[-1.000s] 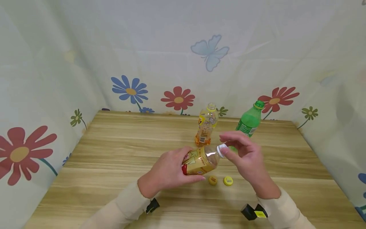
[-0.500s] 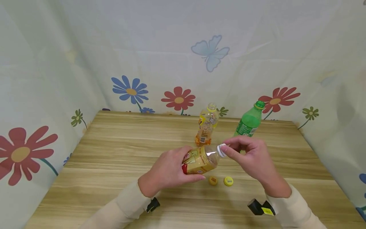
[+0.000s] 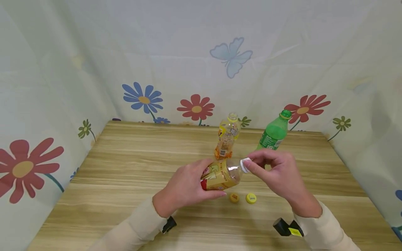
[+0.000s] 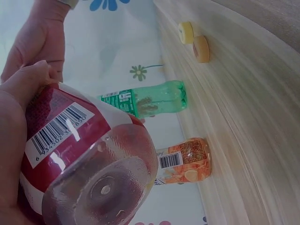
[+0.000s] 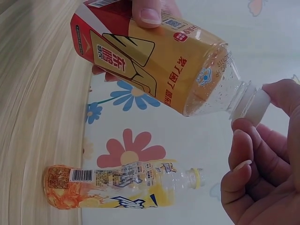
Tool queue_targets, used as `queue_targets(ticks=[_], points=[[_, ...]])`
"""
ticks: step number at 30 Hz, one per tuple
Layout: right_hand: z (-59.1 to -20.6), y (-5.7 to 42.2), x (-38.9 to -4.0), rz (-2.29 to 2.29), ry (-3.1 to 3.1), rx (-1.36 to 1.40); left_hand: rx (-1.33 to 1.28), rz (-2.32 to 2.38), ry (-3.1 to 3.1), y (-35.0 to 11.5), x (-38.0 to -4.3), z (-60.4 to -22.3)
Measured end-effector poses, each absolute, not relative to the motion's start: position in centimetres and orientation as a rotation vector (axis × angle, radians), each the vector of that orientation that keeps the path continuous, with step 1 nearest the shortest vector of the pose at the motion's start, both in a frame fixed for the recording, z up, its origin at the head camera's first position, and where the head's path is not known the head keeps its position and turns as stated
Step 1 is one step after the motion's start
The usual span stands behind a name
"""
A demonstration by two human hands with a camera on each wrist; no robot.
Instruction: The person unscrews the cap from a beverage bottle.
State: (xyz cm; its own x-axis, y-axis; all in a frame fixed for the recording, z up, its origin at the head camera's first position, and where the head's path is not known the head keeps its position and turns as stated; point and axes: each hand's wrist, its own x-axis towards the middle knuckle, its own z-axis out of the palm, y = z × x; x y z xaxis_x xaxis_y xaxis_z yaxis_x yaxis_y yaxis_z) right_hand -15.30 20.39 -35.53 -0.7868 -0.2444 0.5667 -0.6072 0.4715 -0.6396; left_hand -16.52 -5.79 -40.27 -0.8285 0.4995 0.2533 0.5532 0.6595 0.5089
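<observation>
My left hand (image 3: 185, 186) grips the body of a clear plastic bottle (image 5: 140, 61) with a gold and red label. The bottle is tilted on its side above the table, its neck toward my right. At the neck sits a white cap (image 5: 257, 107), pinched between the thumb and fingers of my right hand (image 3: 279, 174). In the left wrist view the bottle's bare base (image 4: 105, 190) faces the camera. Below the bottle, a yellow cap (image 3: 251, 198) and an orange cap (image 3: 233, 197) lie on the table.
An uncapped bottle (image 3: 226, 137) with an orange and yellow label stands behind the held bottle. A green bottle (image 3: 274, 132) stands to its right, partly hidden by my right hand. The wooden table (image 3: 125, 157) ends at a flower-printed curtain (image 3: 176, 62).
My right hand has shifted a little right, and its raised fingers have curled in to the white cap. The left hand and bottle have barely moved.
</observation>
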Motion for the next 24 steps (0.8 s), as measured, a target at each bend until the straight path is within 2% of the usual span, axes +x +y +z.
queue_targets(ticks=[24], points=[[-35.43, 20.47, -15.39, 1.119, -2.345, 0.766, -0.883, -0.876, -2.76, -5.76, -16.62, -40.22]])
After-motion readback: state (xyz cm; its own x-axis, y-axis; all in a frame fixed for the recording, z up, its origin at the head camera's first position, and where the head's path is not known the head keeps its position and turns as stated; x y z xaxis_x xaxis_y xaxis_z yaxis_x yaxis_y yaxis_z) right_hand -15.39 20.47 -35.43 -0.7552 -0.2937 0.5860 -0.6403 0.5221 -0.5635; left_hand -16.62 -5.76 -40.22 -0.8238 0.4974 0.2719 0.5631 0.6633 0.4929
